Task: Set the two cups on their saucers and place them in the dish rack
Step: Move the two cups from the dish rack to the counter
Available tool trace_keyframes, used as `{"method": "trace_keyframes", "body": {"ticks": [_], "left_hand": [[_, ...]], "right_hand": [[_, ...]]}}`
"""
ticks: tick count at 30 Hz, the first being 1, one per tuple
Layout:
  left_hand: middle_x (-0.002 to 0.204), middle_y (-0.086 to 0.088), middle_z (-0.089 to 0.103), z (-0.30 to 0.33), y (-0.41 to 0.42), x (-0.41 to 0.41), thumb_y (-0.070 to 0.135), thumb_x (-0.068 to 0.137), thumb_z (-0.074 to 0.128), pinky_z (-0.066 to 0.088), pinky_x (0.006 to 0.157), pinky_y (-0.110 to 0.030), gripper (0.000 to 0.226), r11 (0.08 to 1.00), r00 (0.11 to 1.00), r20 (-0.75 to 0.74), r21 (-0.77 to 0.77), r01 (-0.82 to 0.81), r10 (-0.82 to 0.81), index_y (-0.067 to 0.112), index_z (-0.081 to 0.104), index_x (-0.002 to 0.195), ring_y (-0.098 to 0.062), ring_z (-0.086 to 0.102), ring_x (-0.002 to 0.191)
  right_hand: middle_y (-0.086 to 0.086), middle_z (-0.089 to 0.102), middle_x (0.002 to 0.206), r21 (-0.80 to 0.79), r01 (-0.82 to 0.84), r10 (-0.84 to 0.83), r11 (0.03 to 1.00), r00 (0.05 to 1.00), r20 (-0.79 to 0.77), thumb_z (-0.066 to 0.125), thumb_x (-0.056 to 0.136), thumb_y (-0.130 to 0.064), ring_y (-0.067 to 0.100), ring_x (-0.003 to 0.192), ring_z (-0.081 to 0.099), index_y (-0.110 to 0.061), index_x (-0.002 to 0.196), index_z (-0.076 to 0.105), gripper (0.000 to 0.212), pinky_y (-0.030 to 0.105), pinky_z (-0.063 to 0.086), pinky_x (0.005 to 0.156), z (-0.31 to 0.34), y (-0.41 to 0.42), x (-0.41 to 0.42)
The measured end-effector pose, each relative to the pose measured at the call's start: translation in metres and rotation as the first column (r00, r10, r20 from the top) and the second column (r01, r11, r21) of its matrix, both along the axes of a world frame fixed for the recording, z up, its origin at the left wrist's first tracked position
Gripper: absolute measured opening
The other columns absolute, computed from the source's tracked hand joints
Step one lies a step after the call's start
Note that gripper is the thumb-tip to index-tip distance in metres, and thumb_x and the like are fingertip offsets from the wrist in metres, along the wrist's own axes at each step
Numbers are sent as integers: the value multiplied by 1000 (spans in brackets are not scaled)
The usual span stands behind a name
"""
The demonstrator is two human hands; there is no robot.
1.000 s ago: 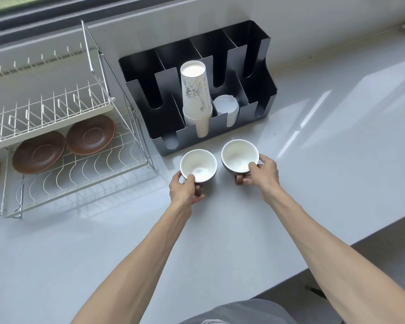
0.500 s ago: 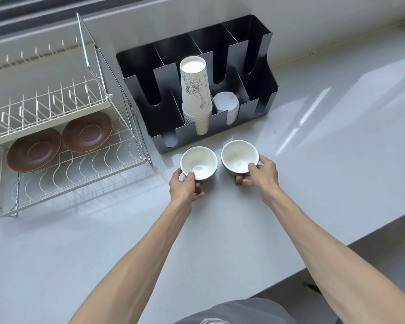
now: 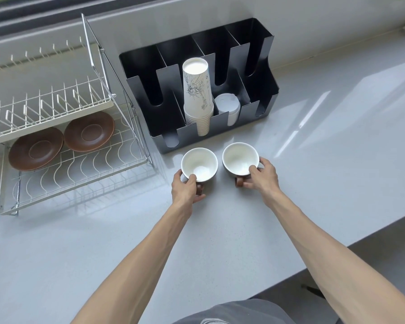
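Note:
Two cups, white inside and dark outside with brown handles, stand side by side on the grey counter in front of the black organizer. My left hand [image 3: 187, 187] grips the left cup [image 3: 199, 163] at its near rim and handle. My right hand [image 3: 261, 175] grips the right cup [image 3: 240, 157] the same way. Two brown saucers lie on the lower shelf of the wire dish rack [image 3: 80, 174] at the left: the left saucer [image 3: 35, 148] and the right saucer [image 3: 89, 130], overlapping slightly.
A black metal organizer [image 3: 255, 90] behind the cups holds a stack of upturned paper cups [image 3: 197, 97] and white lids [image 3: 228, 106]. The rack's upper shelf [image 3: 47, 108] overhangs the saucers. The counter's front edge runs diagonally at the lower right.
Both hands stay closed on the cups, which sit at the same spot. The camera has shifted slightly.

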State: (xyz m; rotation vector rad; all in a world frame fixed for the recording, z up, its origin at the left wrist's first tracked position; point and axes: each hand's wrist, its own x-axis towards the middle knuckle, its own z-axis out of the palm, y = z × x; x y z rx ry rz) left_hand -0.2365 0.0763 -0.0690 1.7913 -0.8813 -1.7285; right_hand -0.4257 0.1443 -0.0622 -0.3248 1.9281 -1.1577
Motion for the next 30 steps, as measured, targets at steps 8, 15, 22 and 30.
{"method": "trace_keyframes", "body": {"ticks": [8,15,22,30], "left_hand": [[111,-7,75,4,2,10,25,97,53,62,89,-47,54,991,991,81,-71,115,-110,23,41,150,-27,73,95],[123,-5,60,26,2,32,32,101,51,61,88,-45,55,969,967,156,-109,221,-203,20,39,153,-28,70,107],[119,-2,62,40,6,71,36,99,50,59,90,-43,49,934,935,216,-162,319,-282,22,49,146,-25,68,107],[115,5,67,65,5,132,44,93,49,56,98,-48,49,890,876,352,-192,413,-331,27,57,137,-28,68,107]], "right_hand": [[10,66,115,90,-64,72,994,993,-93,40,87,-13,31,81,77,-20,135,53,50,36,64,69,7,1,1],[10,67,116,277,-87,177,957,931,-320,40,74,-38,39,99,68,-17,119,59,54,47,56,90,18,-3,6],[14,49,145,337,-159,317,928,811,-492,45,96,-29,35,132,47,-13,148,39,54,43,39,101,57,-5,33],[9,54,144,243,-390,448,888,618,-646,46,98,-30,32,132,49,-19,147,44,50,40,40,103,82,-26,95]]}}
